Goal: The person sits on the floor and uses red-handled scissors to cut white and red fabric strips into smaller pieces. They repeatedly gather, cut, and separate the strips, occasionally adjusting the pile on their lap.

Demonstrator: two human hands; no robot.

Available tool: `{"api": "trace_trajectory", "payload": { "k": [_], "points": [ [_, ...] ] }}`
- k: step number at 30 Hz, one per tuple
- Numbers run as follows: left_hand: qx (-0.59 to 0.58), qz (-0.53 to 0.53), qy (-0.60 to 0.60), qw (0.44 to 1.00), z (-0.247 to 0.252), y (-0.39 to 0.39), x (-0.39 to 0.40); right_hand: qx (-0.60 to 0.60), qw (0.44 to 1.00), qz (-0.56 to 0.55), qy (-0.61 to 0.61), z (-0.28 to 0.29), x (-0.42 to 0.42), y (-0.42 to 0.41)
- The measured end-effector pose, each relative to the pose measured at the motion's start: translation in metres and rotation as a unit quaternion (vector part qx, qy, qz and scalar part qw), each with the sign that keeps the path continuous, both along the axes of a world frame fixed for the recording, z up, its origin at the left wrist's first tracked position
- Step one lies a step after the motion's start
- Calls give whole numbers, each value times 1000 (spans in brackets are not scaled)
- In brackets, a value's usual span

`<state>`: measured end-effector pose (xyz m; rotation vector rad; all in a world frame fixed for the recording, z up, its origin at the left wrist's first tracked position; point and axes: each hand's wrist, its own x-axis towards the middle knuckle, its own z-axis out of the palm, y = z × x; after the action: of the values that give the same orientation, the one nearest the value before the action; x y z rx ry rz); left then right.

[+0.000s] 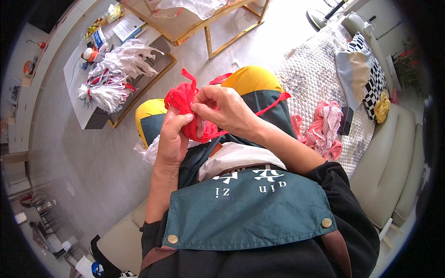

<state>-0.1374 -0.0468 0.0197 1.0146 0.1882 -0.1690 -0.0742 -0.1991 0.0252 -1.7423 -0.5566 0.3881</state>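
A bundle of red fabric strips [180,96] is gathered and wrapped around its middle. My left hand [175,133] grips the bundle from below, its thumb pressed on the wrapped part. At that same spot my right hand [222,106] pinches the red material between thumb and fingertips. One loose red end [188,76] sticks up above the bundle. Another red strip [274,103] trails over my right thigh, behind the right wrist. Both hands are above my lap, over a dark green apron [248,208] and yellow trousers [253,78]. White fabric [147,151] lies beside my left leg.
White strip bundles [107,92], some with red ties, lie on a low table [74,69] at the left. A gold-framed table [208,29] stands ahead. On the sofa's quilted cover [302,73] at right are pink and white fabric strips [325,128], a dark box [345,121] and cushions [353,74].
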Motion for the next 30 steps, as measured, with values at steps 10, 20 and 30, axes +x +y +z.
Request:
{"api": "trace_trajectory", "payload": {
  "k": [10, 20, 30],
  "points": [
    [221, 65, -55, 972, -9, 3, 1, 121, 979, 31, 162, -11, 7, -5],
    [-49, 38, 44, 997, -18, 4, 1, 296, 846, 30, 443, -12, 19, -12],
    [-155, -23, 113, 981, -16, 4, 0, 419, 808, -8, 415, -22, 43, -34]
  ]
}}
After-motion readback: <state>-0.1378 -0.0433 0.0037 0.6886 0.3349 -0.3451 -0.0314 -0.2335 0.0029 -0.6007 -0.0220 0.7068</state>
